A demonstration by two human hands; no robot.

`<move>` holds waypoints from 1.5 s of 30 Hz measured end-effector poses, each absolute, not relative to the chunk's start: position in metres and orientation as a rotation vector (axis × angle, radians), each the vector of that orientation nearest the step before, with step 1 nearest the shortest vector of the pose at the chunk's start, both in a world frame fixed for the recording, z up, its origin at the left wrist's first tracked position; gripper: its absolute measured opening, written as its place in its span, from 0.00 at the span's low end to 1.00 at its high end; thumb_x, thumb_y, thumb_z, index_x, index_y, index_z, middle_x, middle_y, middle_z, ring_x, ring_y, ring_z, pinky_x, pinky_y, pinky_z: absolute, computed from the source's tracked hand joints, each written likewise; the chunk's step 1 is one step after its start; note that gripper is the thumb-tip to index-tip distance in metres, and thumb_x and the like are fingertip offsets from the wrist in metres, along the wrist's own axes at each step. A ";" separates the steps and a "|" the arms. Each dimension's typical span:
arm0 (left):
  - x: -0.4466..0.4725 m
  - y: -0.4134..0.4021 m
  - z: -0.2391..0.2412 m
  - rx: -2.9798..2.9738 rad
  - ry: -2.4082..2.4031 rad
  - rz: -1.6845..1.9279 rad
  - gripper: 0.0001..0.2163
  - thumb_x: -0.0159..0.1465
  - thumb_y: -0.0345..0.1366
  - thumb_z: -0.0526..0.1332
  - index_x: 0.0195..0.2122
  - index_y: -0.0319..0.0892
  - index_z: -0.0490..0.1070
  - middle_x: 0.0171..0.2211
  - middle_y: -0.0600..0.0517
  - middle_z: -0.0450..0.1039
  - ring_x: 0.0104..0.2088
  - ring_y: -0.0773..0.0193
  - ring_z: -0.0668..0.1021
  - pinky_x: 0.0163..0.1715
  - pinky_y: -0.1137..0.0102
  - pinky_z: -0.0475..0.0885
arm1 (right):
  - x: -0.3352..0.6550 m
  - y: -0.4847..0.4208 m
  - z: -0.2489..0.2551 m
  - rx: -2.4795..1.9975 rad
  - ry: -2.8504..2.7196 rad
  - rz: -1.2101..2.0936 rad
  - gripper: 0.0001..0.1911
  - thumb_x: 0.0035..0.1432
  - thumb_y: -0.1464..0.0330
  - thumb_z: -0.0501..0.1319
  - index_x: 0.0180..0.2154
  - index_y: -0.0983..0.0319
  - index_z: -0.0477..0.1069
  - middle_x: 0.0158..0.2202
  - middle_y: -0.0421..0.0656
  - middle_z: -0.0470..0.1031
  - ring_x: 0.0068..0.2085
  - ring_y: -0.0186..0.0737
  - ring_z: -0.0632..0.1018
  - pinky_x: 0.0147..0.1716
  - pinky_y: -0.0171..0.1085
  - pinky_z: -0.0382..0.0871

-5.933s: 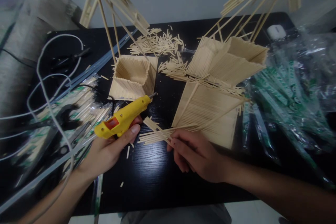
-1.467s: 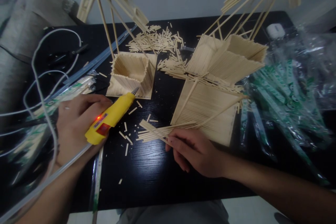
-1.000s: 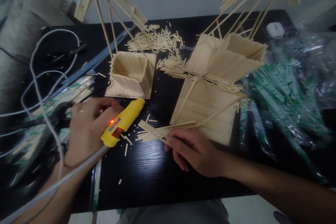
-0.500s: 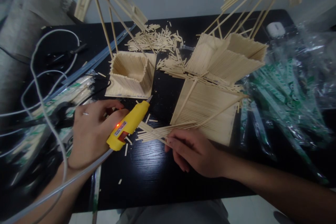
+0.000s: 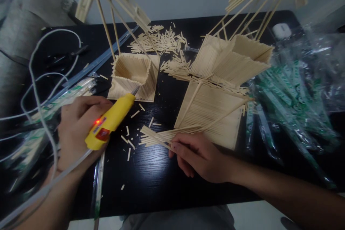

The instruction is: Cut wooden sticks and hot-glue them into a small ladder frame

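Note:
My left hand (image 5: 82, 125) is closed around a yellow hot glue gun (image 5: 111, 120) whose red light glows. Its metal nozzle points away from me, in front of a small box of wooden sticks (image 5: 132, 72) on a square base. In my right hand (image 5: 199, 156) a few thin wooden sticks (image 5: 154, 136) are pinched, fanned slightly, their far ends pointing left. Beneath them more loose sticks (image 5: 172, 133) lie on the table. Just beyond that hand is a flat stick panel (image 5: 212, 111) with two longer sticks resting across it.
Cut stick pieces (image 5: 161, 41) are heaped at the back. A larger stick structure (image 5: 239, 55) with tall slanting poles stands back right. Clear and green plastic wrappers (image 5: 291, 97) cover the right side. A white cable (image 5: 33, 75) loops at left, beside packed sticks (image 5: 64, 97).
My left hand has drawn the glue gun left, away from the sticks in my right hand. My right hand stays almost where it was, still pinching them.

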State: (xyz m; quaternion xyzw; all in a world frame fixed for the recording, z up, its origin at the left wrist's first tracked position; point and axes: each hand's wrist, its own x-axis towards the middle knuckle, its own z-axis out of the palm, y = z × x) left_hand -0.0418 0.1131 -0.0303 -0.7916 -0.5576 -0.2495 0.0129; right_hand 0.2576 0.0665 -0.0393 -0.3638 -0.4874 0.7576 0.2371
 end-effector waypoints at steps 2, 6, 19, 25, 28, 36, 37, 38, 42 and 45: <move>-0.045 0.115 -0.031 -2.507 -1.745 -0.848 0.11 0.60 0.36 0.62 0.45 0.51 0.75 0.47 0.51 0.77 0.47 0.50 0.79 0.45 0.56 0.72 | 0.258 0.066 -0.039 -1.000 -1.343 2.069 0.17 0.76 0.59 0.53 0.37 0.62 0.69 0.18 0.32 0.66 0.18 0.29 0.66 0.19 0.27 0.59; -0.050 0.116 -0.034 -2.548 -1.780 -0.806 0.10 0.61 0.35 0.62 0.44 0.50 0.75 0.46 0.50 0.78 0.47 0.53 0.79 0.49 0.60 0.74 | 0.257 0.066 -0.040 -1.008 -1.347 2.054 0.16 0.76 0.60 0.53 0.36 0.62 0.70 0.18 0.32 0.66 0.18 0.28 0.66 0.20 0.28 0.59; -0.024 0.109 -0.023 -2.779 -1.995 -1.082 0.06 0.67 0.37 0.66 0.44 0.48 0.75 0.40 0.55 0.79 0.37 0.63 0.80 0.37 0.70 0.75 | 0.255 0.067 -0.038 -1.035 -1.238 2.034 0.16 0.76 0.58 0.54 0.38 0.62 0.68 0.19 0.32 0.67 0.17 0.27 0.64 0.18 0.28 0.58; -0.033 0.106 -0.027 -2.787 -2.329 -1.318 0.12 0.64 0.45 0.70 0.44 0.46 0.78 0.39 0.52 0.81 0.37 0.61 0.82 0.37 0.70 0.78 | 0.253 0.065 -0.041 -0.998 -1.182 2.009 0.17 0.77 0.55 0.52 0.39 0.60 0.65 0.21 0.32 0.67 0.17 0.27 0.63 0.15 0.27 0.55; -0.030 0.105 -0.030 -2.609 -2.595 -1.571 0.17 0.60 0.49 0.74 0.43 0.44 0.80 0.37 0.51 0.84 0.37 0.59 0.84 0.39 0.68 0.81 | 0.253 0.064 -0.043 -1.000 -1.178 2.002 0.18 0.77 0.54 0.51 0.39 0.60 0.64 0.21 0.32 0.67 0.17 0.27 0.64 0.15 0.27 0.55; -0.027 0.107 -0.028 -2.897 -2.484 -1.736 0.10 0.67 0.43 0.70 0.39 0.42 0.81 0.31 0.52 0.80 0.25 0.70 0.77 0.25 0.76 0.75 | 0.252 0.064 -0.041 -0.994 -1.174 1.999 0.17 0.77 0.55 0.51 0.39 0.60 0.63 0.20 0.31 0.67 0.17 0.27 0.64 0.16 0.27 0.55; -0.028 0.107 -0.028 -2.955 -2.461 -1.722 0.10 0.68 0.43 0.68 0.39 0.41 0.80 0.30 0.52 0.79 0.25 0.70 0.76 0.25 0.76 0.75 | 0.252 0.064 -0.041 -0.989 -1.171 2.000 0.17 0.77 0.55 0.51 0.39 0.60 0.63 0.20 0.31 0.67 0.17 0.27 0.64 0.16 0.27 0.55; -0.028 0.107 -0.028 -3.002 -2.442 -1.712 0.10 0.69 0.42 0.67 0.39 0.41 0.80 0.30 0.52 0.79 0.25 0.70 0.76 0.25 0.76 0.75 | 0.252 0.063 -0.042 -0.986 -1.166 2.001 0.17 0.77 0.55 0.51 0.39 0.60 0.63 0.20 0.31 0.67 0.17 0.27 0.64 0.16 0.27 0.55; -0.029 0.107 -0.030 -3.091 -2.408 -1.737 0.10 0.72 0.42 0.64 0.39 0.40 0.77 0.31 0.52 0.77 0.24 0.70 0.76 0.23 0.76 0.74 | 0.252 0.063 -0.043 -0.996 -1.158 1.998 0.17 0.78 0.55 0.51 0.39 0.60 0.62 0.21 0.31 0.67 0.17 0.27 0.65 0.16 0.27 0.56; -0.029 0.106 -0.031 -3.109 -2.381 -1.776 0.11 0.72 0.43 0.64 0.39 0.40 0.77 0.29 0.52 0.76 0.23 0.70 0.75 0.21 0.76 0.73 | 0.252 0.063 -0.043 -1.011 -1.165 1.988 0.17 0.78 0.55 0.50 0.40 0.60 0.63 0.21 0.32 0.68 0.17 0.28 0.66 0.16 0.27 0.57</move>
